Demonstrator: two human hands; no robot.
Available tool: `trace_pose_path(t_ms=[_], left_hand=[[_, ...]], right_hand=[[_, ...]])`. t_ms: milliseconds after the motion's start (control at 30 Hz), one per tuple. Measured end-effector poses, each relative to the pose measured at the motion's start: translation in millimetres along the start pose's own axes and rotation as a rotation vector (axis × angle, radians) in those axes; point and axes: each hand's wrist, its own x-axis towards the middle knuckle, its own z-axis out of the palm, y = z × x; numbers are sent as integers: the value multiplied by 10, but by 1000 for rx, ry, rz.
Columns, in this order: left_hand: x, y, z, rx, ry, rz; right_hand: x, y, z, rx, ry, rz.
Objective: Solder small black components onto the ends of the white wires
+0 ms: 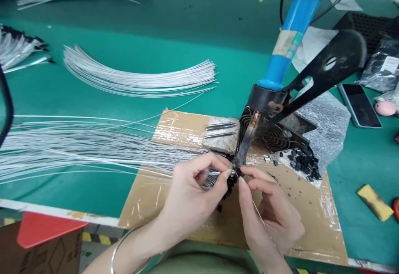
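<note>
A soldering iron [289, 37] with a blue handle is fixed in a black holder, its tip [246, 145] pointing down. My left hand [196, 193] is closed in a pinch at the tip, gripping the end of a thin grey-white wire. Just right of it, my right hand [269, 209] pinches a strand of solder wire [258, 212], which trails down across the palm. The solder's upper end meets the iron tip near my left fingertips. Small black pieces [230, 188] lie under the fingers, partly hidden. A bundle of long wires [93, 149] reaches leftward from there.
Brown cardboard [174, 134] covers the work spot, bearing a pale block [222, 134] with dark rods. Black chips [305, 162] rest on bubble wrap [330, 128]. A phone [360, 105] and yellow sponge [375, 202] lie right. Another wire bundle [140, 78] lies behind.
</note>
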Motion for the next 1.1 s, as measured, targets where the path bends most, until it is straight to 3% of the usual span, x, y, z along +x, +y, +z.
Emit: trace_pose_path(t_ms=[1100], left_hand=[[8, 19, -17, -25, -14, -10]], right_hand=[[7, 12, 34, 18, 52, -22]])
